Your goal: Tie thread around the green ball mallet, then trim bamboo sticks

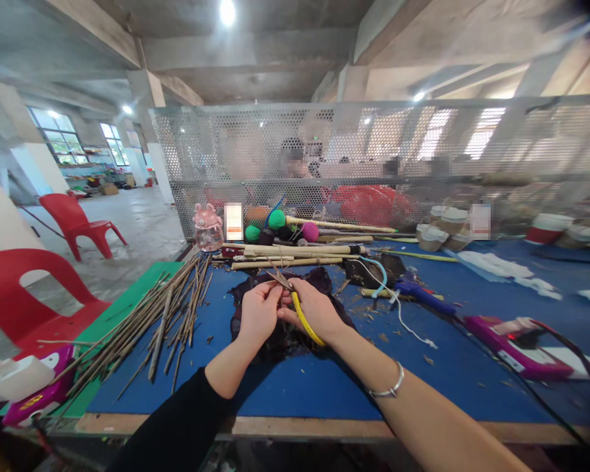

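My right hand (319, 311) grips a pair of scissors (305, 319); their yellow handle loops over the hand and the metal blades point forward to the left. Close against it, my left hand (257, 313) is closed in a pinch near the blades. What its fingers hold is too small and covered to name. Both hands are over a crumpled dark cloth (323, 278) on the blue tabletop (275, 393). A loose heap of thin brown sticks (137, 321) lies to the left. Thicker pale sticks (299, 250) lie crosswise just beyond the hands.
Beyond the sticks are green (276, 219) and pink yarn balls (309, 231), a pink-lidded bottle (209, 229) and a perforated screen (255, 151). A blue glue gun (423, 295), white cord (400, 314) and purple power strip (516, 354) lie right. Red chairs (29, 301) stand left.
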Action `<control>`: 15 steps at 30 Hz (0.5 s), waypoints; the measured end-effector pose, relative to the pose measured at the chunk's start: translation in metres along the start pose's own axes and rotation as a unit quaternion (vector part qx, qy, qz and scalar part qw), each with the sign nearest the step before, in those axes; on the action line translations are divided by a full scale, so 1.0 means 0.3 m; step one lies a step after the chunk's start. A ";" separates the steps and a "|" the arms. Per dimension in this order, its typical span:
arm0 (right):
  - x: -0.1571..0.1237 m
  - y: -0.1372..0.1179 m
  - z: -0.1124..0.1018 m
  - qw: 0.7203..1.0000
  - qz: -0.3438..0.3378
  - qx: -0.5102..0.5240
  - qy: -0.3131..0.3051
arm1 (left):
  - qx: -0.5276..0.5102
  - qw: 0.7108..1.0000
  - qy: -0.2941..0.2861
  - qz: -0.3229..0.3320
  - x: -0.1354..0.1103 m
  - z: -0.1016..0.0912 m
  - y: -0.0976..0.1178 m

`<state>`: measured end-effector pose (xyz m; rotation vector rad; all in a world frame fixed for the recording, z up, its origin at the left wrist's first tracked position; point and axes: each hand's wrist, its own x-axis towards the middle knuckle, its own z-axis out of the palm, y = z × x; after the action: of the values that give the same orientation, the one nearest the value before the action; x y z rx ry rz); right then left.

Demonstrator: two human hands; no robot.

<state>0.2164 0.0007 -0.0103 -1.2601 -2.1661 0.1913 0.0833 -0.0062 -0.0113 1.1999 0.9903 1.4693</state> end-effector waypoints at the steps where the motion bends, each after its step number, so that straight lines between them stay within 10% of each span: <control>1: 0.000 0.003 0.002 1.000 -0.011 0.003 0.005 | 0.003 1.000 -0.006 0.008 0.001 -0.001 -0.005; 15: 0.002 0.012 0.030 0.996 0.023 0.087 0.009 | 0.049 0.998 -0.025 0.018 0.000 -0.011 -0.018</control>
<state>0.2136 0.0049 -0.0187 -1.2093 -2.0581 0.3774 0.0810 -0.0052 -0.0171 1.3249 1.0222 1.4244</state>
